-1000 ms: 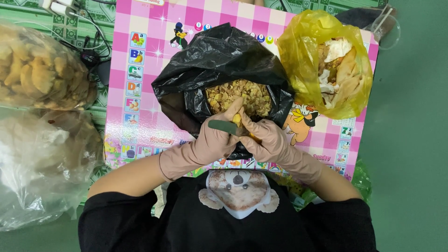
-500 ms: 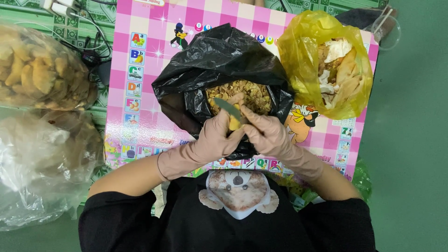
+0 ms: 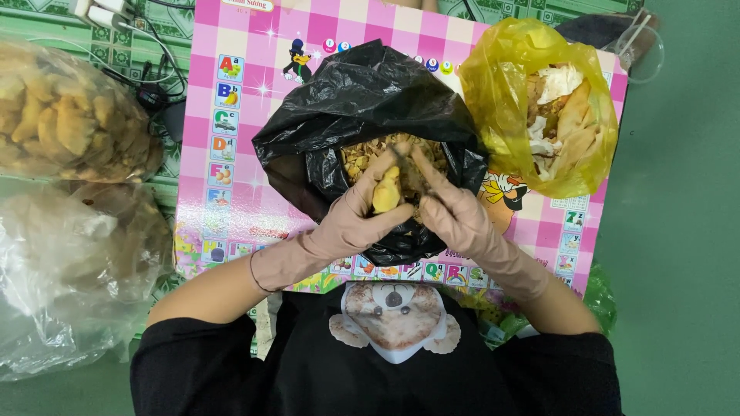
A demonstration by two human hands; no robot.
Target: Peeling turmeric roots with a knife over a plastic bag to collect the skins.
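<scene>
Viewed from above: peeling or trimming of a yellow piece [image 3: 386, 192], judged under way directly above the mouth of the black bag [image 3: 324, 123]. Left hand [image 3: 362, 212], gloved, closed around the yellow piece. Right hand [image 3: 447, 208], gloved, fingers curled against the piece from the other side; whether around a small tool cannot be told. Inside the black bag, a heap of brownish peelings [image 3: 358, 158]. Right of the black bag and touching it, a yellow bag [image 3: 493, 92] with pale and tan scraps. Well left of the black bag, two clear bags [image 3: 69, 115], the upper one full of yellow-brown pieces, the lower one's contents unclear. Beneath the black bag, a pink checked board [image 3: 231, 177]. Next move, as a judgement: a firm hold, with waste falling into the black bag.
</scene>
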